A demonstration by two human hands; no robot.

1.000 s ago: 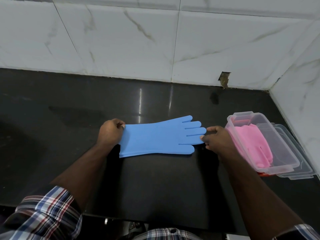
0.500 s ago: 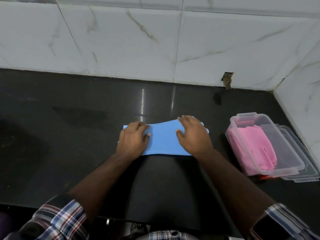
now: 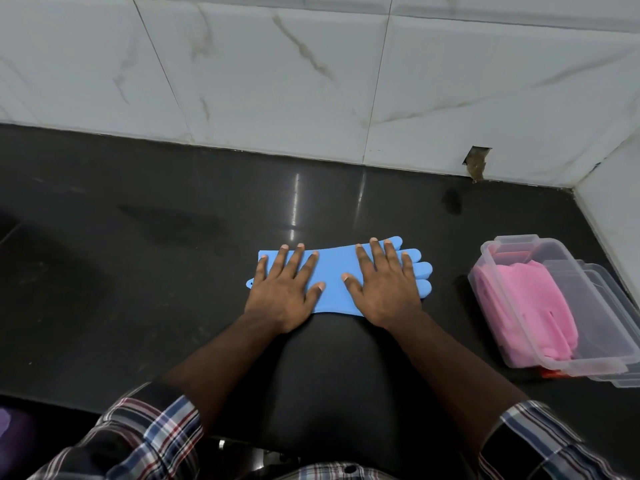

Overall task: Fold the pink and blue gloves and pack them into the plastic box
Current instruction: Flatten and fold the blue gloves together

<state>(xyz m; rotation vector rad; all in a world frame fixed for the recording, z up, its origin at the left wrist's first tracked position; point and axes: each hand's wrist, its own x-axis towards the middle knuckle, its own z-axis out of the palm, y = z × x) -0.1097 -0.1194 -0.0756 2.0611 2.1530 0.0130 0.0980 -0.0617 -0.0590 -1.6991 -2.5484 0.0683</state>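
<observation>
Two hands lie flat on the desk (image 3: 138,271): one left hand (image 3: 282,292) and one right hand (image 3: 384,289). Gloves visible in colour: one blue glove (image 3: 332,271) near the desk's middle and a pink glove (image 3: 533,313), whose count within its folds I cannot tell. By the right edge there is one clear plastic box (image 3: 588,362) and one clear lid (image 3: 620,306) under it.

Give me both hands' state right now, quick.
Left hand: open, fingers straight, pressing the blue glove flat.
Right hand: open, pressing the same glove.
</observation>
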